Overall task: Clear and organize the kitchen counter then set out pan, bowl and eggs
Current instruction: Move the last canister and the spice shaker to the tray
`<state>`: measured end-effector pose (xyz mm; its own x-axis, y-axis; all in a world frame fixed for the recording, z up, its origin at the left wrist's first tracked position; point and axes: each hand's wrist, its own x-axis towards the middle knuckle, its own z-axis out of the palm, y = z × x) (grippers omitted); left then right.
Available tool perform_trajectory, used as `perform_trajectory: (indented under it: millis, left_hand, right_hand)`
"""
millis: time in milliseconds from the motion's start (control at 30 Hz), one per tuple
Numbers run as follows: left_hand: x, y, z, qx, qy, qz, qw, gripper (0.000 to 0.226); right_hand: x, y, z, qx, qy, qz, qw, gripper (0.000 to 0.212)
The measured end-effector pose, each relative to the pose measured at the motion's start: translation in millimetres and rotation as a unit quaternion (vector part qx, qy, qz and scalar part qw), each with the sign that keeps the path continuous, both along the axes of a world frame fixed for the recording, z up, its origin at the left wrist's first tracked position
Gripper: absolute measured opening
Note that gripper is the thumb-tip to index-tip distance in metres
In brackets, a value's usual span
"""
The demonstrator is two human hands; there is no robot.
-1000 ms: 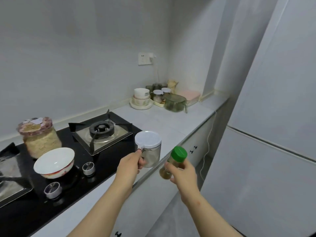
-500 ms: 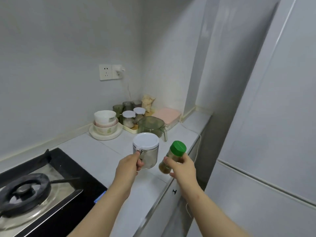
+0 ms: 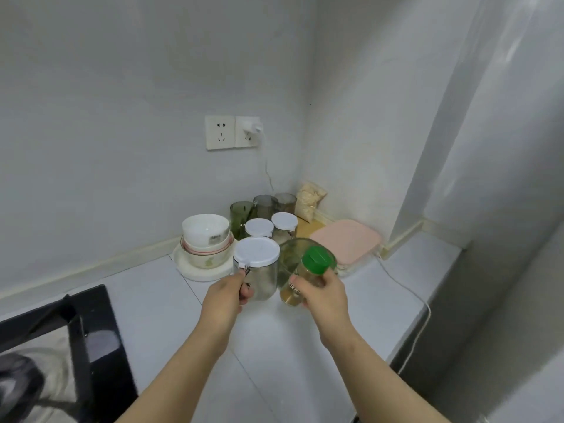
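Observation:
My left hand (image 3: 224, 296) grips the handle of a glass jar with a white lid (image 3: 257, 264), held above the white counter (image 3: 171, 303). My right hand (image 3: 325, 293) holds a small spice bottle with a green cap (image 3: 309, 270), tilted, right beside the jar. Both are in the air just in front of the group of containers in the back corner. Stacked white bowls (image 3: 206, 239) sit on a plate at the back left of that group.
In the corner stand two white-lidded jars (image 3: 270, 227), dark glasses (image 3: 264, 206), a green glass pitcher (image 3: 290, 250), a pink-lidded box (image 3: 348, 239) and a food bag (image 3: 309, 199). A cable (image 3: 406, 288) crosses the counter. The black gas hob (image 3: 61, 346) lies at the lower left.
The view has swung right, away from the hob. Both hands have carried the jar and the spice bottle forward towards the corner containers, keeping their hold.

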<state>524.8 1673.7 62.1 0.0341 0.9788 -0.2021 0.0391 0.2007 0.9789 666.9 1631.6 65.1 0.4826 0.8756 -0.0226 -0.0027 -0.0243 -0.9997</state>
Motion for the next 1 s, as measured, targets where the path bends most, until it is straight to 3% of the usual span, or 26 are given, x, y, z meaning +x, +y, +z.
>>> perform_trajectory:
  millis: [333,533,667,1000]
  left_hand:
    - [44,64,26,0.024,-0.034,0.107,0.993,0.04]
    - [51,110,39,0.002,-0.075,0.126,0.989,0.049]
    - [59,138,44,0.007,-0.047,0.114,0.992,0.06]
    - [100,192,59,0.02,-0.01,0.115,0.993,0.056]
  right_hand:
    - [49,103,16,0.029,-0.002,0.086,0.996,0.019]
    - [56,142,27,0.036,-0.004,0.078,0.996,0.018]
    - [66,164,32,0.05,-0.007,0.07,0.996,0.017]
    - [116,218,45,0.063,-0.027,0.06,0.996,0.02]
